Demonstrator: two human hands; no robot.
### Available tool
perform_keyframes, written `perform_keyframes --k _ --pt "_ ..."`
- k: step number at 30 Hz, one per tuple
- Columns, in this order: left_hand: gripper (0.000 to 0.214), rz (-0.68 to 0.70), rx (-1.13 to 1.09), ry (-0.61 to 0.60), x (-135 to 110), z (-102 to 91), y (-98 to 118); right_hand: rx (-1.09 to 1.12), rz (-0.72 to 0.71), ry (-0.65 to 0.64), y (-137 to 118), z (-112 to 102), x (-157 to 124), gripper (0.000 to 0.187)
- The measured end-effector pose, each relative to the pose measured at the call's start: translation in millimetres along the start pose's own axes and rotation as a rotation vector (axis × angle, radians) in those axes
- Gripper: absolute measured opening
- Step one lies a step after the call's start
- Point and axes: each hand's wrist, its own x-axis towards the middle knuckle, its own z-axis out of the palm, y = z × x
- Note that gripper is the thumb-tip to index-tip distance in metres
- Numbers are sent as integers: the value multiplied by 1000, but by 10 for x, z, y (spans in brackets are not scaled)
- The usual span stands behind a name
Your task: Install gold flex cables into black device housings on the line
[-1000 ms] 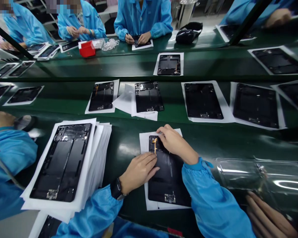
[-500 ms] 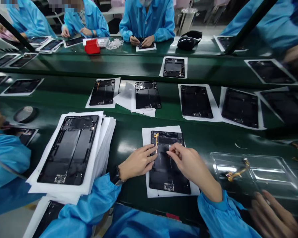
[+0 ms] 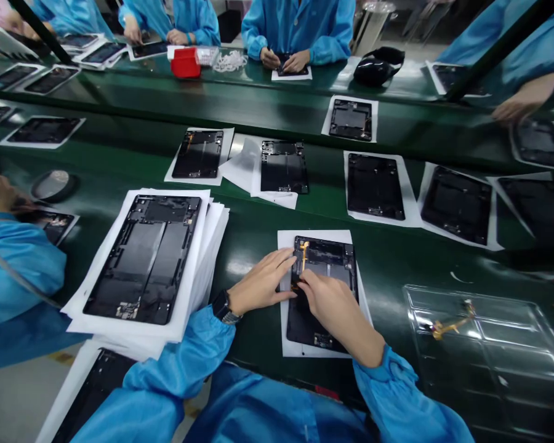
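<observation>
A black tablet back shell (image 3: 332,261) lies on a white sheet (image 3: 288,335) on the green bench in front of me. An orange flex strip (image 3: 303,253) sits at its upper left. My left hand (image 3: 263,284) rests flat on the shell's left edge, fingers stretched out. My right hand (image 3: 332,304) is on the shell's middle, its fingertips pressed down at the lower end of the orange strip. Nothing shows between its fingers.
A stack of white sheets topped by another black shell (image 3: 145,258) lies at my left. A clear plastic tray (image 3: 484,344) with an orange flex part (image 3: 450,323) sits at right. More shells (image 3: 375,186) line the belt beyond. People in blue coats work across the bench.
My right hand has slid left and down the shell to the lower end of the orange strip. My left hand stays at the shell's left edge. The view has shifted.
</observation>
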Motion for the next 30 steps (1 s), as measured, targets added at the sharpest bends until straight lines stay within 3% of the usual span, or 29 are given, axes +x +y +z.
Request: perform_keyframes --k 13,26,30 --pt "73 -6 12 12 -3 44 -8 34 11 104 -19 147 -84 8" --pt "75 -10 17 18 -4 67 -20 411 62 273 53 285 -157 15" --pt "75 -13 13 18 -6 78 -30 330 43 286 14 318 -159 18"
